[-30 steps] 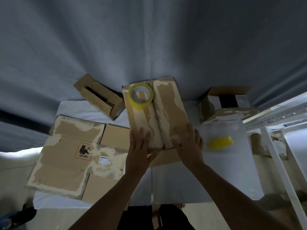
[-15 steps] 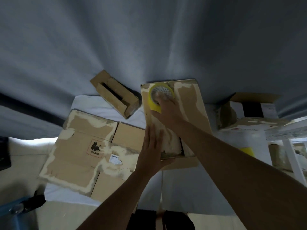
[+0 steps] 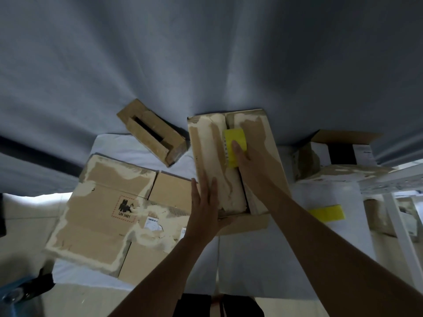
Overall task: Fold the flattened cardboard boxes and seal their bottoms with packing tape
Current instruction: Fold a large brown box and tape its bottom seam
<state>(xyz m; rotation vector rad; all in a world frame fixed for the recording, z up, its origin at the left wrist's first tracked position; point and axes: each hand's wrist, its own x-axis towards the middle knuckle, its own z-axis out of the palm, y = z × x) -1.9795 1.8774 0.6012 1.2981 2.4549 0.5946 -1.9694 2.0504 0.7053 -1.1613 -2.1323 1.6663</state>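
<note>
Head view: right hand (image 3: 248, 160) grips yellow tape roll (image 3: 234, 146) on edge over the centre seam of the folded box (image 3: 270, 161), at the table's (image 3: 274, 259) far edge. Left hand (image 3: 204, 208), fingers straight, presses the left flap. Flattened box (image 3: 103, 207) lies left; second tape roll (image 3: 327, 212) right.

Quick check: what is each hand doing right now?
Left hand: open, fingers straight, pressing flat on the folded brown cardboard box.
Right hand: gripping the yellow packing tape roll on that box.
</note>
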